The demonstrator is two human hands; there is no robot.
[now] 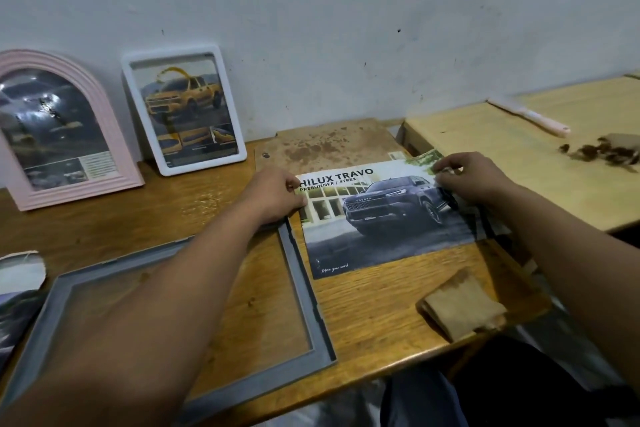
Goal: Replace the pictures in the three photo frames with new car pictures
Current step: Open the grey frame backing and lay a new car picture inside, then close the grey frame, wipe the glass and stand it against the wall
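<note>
A car picture (377, 218) with a dark pickup and the words HILUX TRAVO lies flat on the wooden table (166, 215). My left hand (273, 192) pinches its left edge; my right hand (467, 178) pinches its upper right corner. A grey rectangular frame (304, 288) lies flat at the lower left, with nothing in it, partly under my left forearm. A brown backing board (332, 146) lies behind the picture. A pink arched frame (62, 128) and a white frame (183, 107) with a yellow truck picture lean on the wall.
A folded brown cloth (464, 308) lies near the front right edge. A cut-out picture (17, 288) sits at the far left. A lighter table (540, 156) to the right carries a pale knife (533, 116) and dark scraps (602, 151).
</note>
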